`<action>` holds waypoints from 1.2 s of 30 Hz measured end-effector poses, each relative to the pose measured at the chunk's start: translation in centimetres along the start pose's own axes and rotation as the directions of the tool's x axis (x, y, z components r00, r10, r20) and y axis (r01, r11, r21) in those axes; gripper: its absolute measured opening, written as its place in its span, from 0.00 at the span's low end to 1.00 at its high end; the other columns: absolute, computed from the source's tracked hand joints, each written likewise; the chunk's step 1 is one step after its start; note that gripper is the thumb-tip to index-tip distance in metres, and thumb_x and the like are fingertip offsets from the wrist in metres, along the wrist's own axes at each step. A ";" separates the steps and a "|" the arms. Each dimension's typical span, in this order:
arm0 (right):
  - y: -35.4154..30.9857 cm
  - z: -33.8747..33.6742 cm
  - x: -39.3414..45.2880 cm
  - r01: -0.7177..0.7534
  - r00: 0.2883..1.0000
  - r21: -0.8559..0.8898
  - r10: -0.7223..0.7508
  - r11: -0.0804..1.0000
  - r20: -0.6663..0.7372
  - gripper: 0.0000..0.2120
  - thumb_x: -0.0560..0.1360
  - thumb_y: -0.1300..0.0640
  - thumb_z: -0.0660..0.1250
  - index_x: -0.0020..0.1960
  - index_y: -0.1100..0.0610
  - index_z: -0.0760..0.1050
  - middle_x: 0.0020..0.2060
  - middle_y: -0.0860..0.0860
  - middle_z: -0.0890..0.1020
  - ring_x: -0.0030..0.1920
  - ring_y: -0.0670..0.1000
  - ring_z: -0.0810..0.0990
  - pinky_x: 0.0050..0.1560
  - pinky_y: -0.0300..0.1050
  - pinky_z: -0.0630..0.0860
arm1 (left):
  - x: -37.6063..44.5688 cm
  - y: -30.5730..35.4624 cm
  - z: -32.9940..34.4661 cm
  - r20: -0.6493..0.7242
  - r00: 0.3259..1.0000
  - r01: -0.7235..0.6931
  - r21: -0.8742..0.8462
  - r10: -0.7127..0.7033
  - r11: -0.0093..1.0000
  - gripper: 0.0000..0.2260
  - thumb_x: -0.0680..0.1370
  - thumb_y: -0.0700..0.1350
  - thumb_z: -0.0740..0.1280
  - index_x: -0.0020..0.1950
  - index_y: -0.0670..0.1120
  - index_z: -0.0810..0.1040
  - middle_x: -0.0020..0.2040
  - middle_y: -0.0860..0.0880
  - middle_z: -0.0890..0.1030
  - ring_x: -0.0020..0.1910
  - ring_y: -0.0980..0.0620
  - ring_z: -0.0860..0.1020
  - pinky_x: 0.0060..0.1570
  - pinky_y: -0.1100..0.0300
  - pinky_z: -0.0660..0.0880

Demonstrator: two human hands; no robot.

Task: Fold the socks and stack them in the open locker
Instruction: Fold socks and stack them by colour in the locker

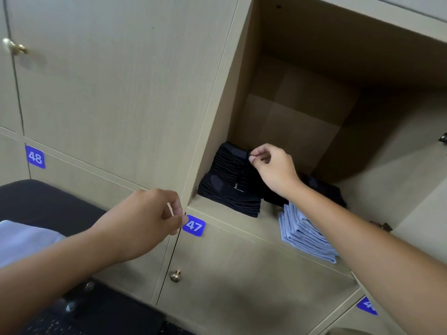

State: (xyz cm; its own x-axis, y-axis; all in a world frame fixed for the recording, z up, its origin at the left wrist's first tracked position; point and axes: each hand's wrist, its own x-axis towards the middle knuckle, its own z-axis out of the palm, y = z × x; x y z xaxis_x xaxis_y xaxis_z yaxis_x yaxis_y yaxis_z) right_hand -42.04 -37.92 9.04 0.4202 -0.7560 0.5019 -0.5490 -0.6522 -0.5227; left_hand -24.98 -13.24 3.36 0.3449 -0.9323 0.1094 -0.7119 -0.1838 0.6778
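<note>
Black socks, pale blue socks, beige locker, blue number tags.

a locker or changing room is indicated. a wall of pale beige wood-grain laminate locker doors is seen, divided into square units by narrow seams. small blue rounded number plates with white digits are fixed at door corners: a plate reading 48, a plate reading 47, and a third, partly cut-off plate at lower right. round brass-coloured knobs are fitted to the doors. one open compartment with bare beige inner walls is used for clothing storage: stacks of folded black socks and a stack of folded light blue cloth are held on its floor. a dark padded bench surface is seen at lower left.
</note>
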 end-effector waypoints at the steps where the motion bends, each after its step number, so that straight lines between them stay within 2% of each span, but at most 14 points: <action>1: -0.6 0.1 -1.0 0.007 1.000 0.045 -0.008 0.999 0.020 0.03 0.78 0.57 0.71 0.50 0.55 0.82 0.41 0.48 0.82 0.37 0.42 0.75 0.40 0.26 0.70 | 0.0 0.1 0.0 0.001 1.000 -0.002 -0.003 0.002 1.000 0.08 0.80 0.53 0.68 0.43 0.53 0.79 0.37 0.61 0.84 0.34 0.58 0.82 0.44 0.55 0.81; 6: -3.2 1.3 -6.0 0.027 0.993 0.221 -0.051 0.975 0.103 0.04 0.78 0.58 0.69 0.50 0.52 0.81 0.43 0.46 0.83 0.44 0.46 0.79 0.44 0.29 0.74 | -0.1 0.1 0.1 0.024 1.000 -0.006 0.001 0.006 1.000 0.07 0.80 0.53 0.68 0.44 0.53 0.79 0.37 0.60 0.85 0.34 0.57 0.82 0.44 0.55 0.81; 11: -4.7 2.9 -9.3 0.010 0.983 0.286 -0.062 0.958 0.175 0.04 0.77 0.58 0.70 0.50 0.51 0.82 0.42 0.44 0.83 0.44 0.45 0.80 0.43 0.30 0.73 | 0.0 -0.3 -0.4 0.045 0.999 0.002 0.014 -0.002 1.000 0.07 0.80 0.53 0.69 0.45 0.52 0.79 0.38 0.55 0.86 0.34 0.57 0.83 0.41 0.57 0.80; 16: -5.3 4.8 -11.6 0.038 0.948 0.292 -0.127 0.956 0.292 0.04 0.78 0.58 0.69 0.50 0.51 0.82 0.42 0.44 0.83 0.42 0.44 0.80 0.43 0.31 0.73 | 0.5 -1.7 -2.0 -0.001 1.000 0.016 0.018 -0.016 1.000 0.07 0.80 0.51 0.70 0.46 0.48 0.79 0.39 0.53 0.86 0.30 0.58 0.82 0.37 0.61 0.74; 22: -7.1 8.7 -12.9 0.081 0.855 0.288 -0.215 0.954 0.472 0.05 0.78 0.55 0.69 0.53 0.50 0.79 0.41 0.45 0.82 0.36 0.41 0.77 0.42 0.34 0.72 | 0.0 -5.2 -5.5 0.001 0.989 0.148 -0.034 -0.148 0.988 0.09 0.81 0.48 0.70 0.51 0.42 0.79 0.40 0.48 0.87 0.34 0.49 0.84 0.39 0.54 0.80; 26: -8.6 11.1 -12.9 0.098 0.799 0.279 -0.242 0.955 0.550 0.07 0.78 0.52 0.70 0.55 0.50 0.78 0.42 0.44 0.81 0.39 0.41 0.77 0.43 0.36 0.72 | -1.1 -8.2 -7.8 -0.043 0.963 0.263 -0.027 -0.264 0.964 0.09 0.81 0.47 0.70 0.53 0.41 0.79 0.43 0.46 0.86 0.38 0.48 0.84 0.36 0.61 0.80; 30: -10.1 14.2 -13.5 0.111 0.696 0.234 -0.244 0.966 0.675 0.12 0.77 0.49 0.71 0.59 0.49 0.77 0.45 0.44 0.81 0.42 0.42 0.78 0.41 0.37 0.70 | -2.6 -12.4 -9.6 -0.107 0.916 0.382 -0.065 -0.387 0.922 0.06 0.79 0.41 0.72 0.51 0.39 0.79 0.48 0.40 0.84 0.40 0.46 0.82 0.43 0.54 0.79; 32: -10.7 15.8 -14.0 0.115 0.635 0.219 -0.241 0.969 0.734 0.15 0.77 0.48 0.71 0.62 0.50 0.75 0.45 0.44 0.82 0.44 0.43 0.78 0.42 0.38 0.71 | -3.5 -14.4 -10.2 -0.137 0.885 0.446 -0.033 -0.446 0.895 0.05 0.78 0.41 0.73 0.48 0.40 0.80 0.48 0.40 0.83 0.42 0.47 0.80 0.42 0.56 0.77; 36: -12.1 18.5 -14.8 0.049 0.544 0.199 -0.193 0.979 0.816 0.23 0.77 0.46 0.71 0.68 0.53 0.70 0.51 0.46 0.83 0.49 0.48 0.80 0.47 0.41 0.74 | -5.0 -17.4 -10.8 -0.118 0.810 0.586 0.124 -0.575 0.801 0.14 0.77 0.45 0.74 0.56 0.37 0.81 0.42 0.42 0.80 0.39 0.46 0.75 0.37 0.57 0.75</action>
State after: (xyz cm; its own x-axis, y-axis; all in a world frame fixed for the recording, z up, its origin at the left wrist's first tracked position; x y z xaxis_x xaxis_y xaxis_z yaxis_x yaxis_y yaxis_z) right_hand -28.31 -19.85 -4.81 0.9244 -0.3315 -0.1885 -0.3734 -0.6864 -0.6240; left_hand -7.73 -2.04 -1.10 0.7605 -0.6127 -0.2152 -0.4435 -0.7321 0.5170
